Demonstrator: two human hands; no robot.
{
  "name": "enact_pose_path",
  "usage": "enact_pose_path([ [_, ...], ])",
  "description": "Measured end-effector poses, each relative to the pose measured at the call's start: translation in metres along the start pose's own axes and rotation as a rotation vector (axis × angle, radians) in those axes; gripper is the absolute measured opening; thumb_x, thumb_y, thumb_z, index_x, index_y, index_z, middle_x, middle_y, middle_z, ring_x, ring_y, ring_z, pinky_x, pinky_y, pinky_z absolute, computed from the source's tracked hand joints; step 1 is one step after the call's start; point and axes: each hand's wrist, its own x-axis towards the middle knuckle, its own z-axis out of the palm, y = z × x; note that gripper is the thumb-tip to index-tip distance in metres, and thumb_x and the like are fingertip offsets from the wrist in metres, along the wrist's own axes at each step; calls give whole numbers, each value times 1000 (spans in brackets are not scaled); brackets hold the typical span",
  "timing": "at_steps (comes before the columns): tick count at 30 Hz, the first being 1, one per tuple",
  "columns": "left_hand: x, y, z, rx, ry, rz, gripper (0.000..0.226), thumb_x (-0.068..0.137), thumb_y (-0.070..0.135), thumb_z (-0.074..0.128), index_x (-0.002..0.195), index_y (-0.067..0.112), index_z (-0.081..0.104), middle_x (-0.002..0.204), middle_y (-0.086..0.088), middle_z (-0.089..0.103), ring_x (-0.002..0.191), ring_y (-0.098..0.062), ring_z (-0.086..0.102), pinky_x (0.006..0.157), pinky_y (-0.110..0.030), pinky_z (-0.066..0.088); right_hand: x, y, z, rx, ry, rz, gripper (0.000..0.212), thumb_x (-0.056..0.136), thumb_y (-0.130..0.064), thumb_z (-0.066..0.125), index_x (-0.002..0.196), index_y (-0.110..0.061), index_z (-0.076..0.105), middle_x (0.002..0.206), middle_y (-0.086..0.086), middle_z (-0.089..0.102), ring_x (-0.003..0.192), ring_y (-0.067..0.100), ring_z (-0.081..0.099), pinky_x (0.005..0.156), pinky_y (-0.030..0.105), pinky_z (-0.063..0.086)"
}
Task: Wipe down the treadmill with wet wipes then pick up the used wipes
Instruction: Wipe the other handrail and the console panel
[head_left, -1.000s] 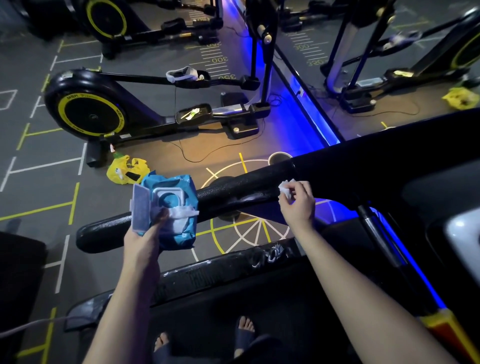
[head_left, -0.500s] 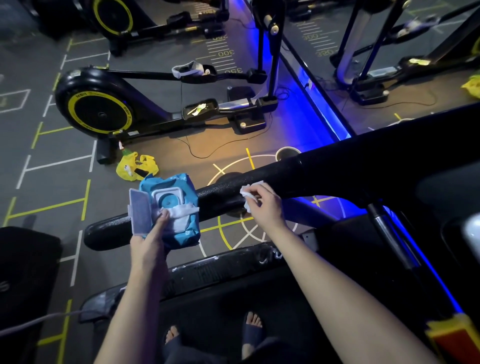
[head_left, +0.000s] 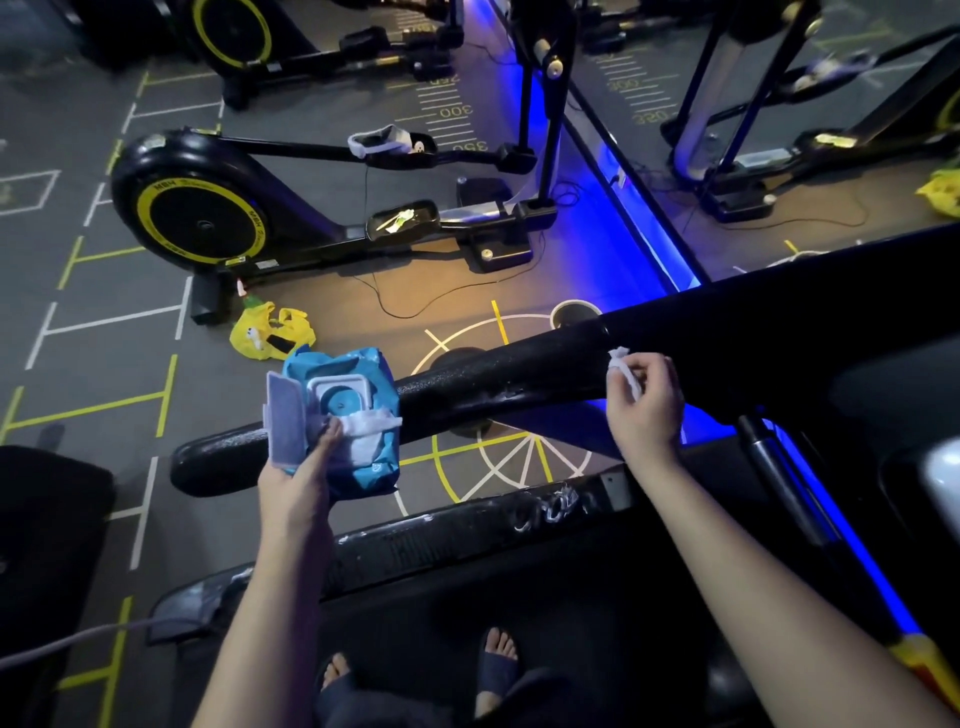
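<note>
Handrail (head_left: 493, 384) across foreground, yellow bag (head_left: 270, 332) and bike (head_left: 197, 213) beyond.

Open handrail (head_left: 498, 384) stretch between wipe pack (head_left: 358, 415) and right hand (head_left: 644, 405)

Left grip (head_left: 297, 480), right grip (head_left: 644, 410): both curled.

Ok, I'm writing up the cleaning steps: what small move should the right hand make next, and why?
Probably press the wipe in the right hand onto the black handrail and slide it along toward the free end. The wipe is pinched right by the rail's console end, and the left hand is occupied gripping the open wipes pack, so the right does the wiping.
</note>
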Motion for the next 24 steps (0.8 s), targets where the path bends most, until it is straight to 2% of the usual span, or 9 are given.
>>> enact_pose_path([
  [3,-2,-2,-4,3,-6,4,49,93,14,76,140,10,63,115,-10,75,90,-22,73,74,-36,62,-4,3,21,-98,-170,71,12,85,-4,66,94,-4,60,99,14,63,85,32,60,68,29,40],
  [5,-3,-2,-6,-4,3,4,52,93,15,76,142,9,61,115,-11,74,89,-21,73,75,-36,61,-9,1,37,-128,-239,63,13,80,-1,67,89,-4,58,93,14,61,77,34,59,64,29,37],
  [8,-2,-1,-10,-11,14,12,44,94,13,74,137,9,64,109,-7,76,86,-18,74,70,-32,62,-19,-6,53,-109,-245,15,15,74,0,70,81,-6,57,79,9,59,67,30,55,59,28,35],
  [11,-2,-3,-12,-26,25,2,35,96,11,72,130,15,66,99,2,79,83,-15,75,66,-30,63,-29,-15,62,-37,-302,41,14,80,-6,73,83,-10,60,73,-2,58,65,17,52,59,25,38],
  [13,-2,-5,-12,-30,22,-4,35,96,10,72,129,17,66,99,2,78,86,-17,75,68,-33,64,-33,-19,68,7,-352,20,12,83,-8,73,83,-11,61,70,-6,58,63,8,51,59,18,37],
  [16,-1,-9,-15,-27,25,-18,30,95,10,73,125,16,68,105,-3,77,91,-21,75,74,-37,63,-36,-23,73,51,-375,6,13,84,-11,74,82,-11,62,68,-6,62,64,9,56,59,14,41],
  [21,-5,-12,-11,-42,47,-18,21,96,11,72,115,20,72,105,-2,78,89,-18,76,73,-35,64,-35,-22,70,44,-404,5,13,89,-15,74,86,-9,64,71,-7,62,69,5,55,60,3,36],
  [24,-6,-12,-8,-52,53,-13,20,97,11,71,114,22,72,101,1,79,86,-16,76,67,-33,64,-34,-23,70,42,-454,15,17,91,-21,75,88,-8,64,74,-6,64,69,9,58,61,11,40],
])
